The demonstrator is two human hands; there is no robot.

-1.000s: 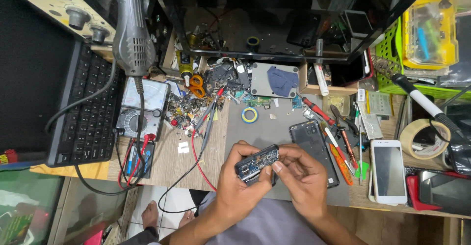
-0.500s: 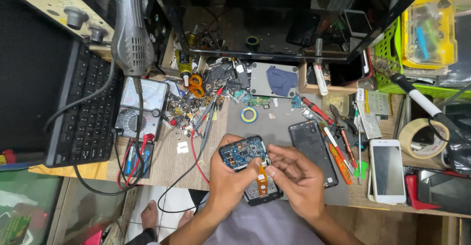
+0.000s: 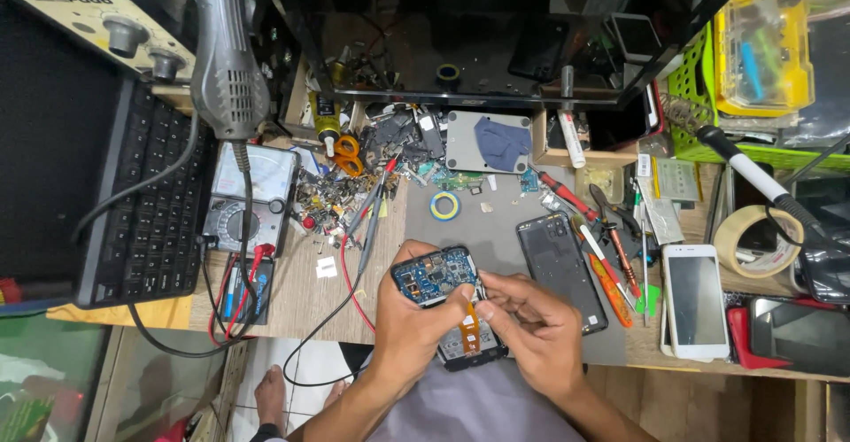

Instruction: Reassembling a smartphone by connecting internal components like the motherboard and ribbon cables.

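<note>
The left hand (image 3: 409,318) is gripping an opened phone (image 3: 447,305) from its left side, fingers curled around the edge and the thumb lying across the blue circuit board (image 3: 434,275) that fills the upper half of the phone's exposed inside. The phone is being held just above the near edge of the grey work mat (image 3: 496,229), tilted a little, with its lower end pointing toward the person's lap. The right hand (image 3: 531,322) is sitting against the phone's right side, thumb and forefinger pinched narrowly together at the top of an orange flex cable (image 3: 467,321) that is running down the middle of the phone below the board. So the phone is lying between the two hands, touching both.

Just to the right of the right hand, a dark phone back cover (image 3: 560,265) is lying flat on the mat, and beyond it a white phone (image 3: 695,298) is resting face up on the wooden bench. Red-handled screwdrivers (image 3: 595,229) are lying between those two. A small roll of blue and yellow tape (image 3: 444,205) is sitting on the mat above the hands, and an analogue multimeter (image 3: 252,198) is standing to the far left beside a black keyboard (image 3: 150,212)
</note>
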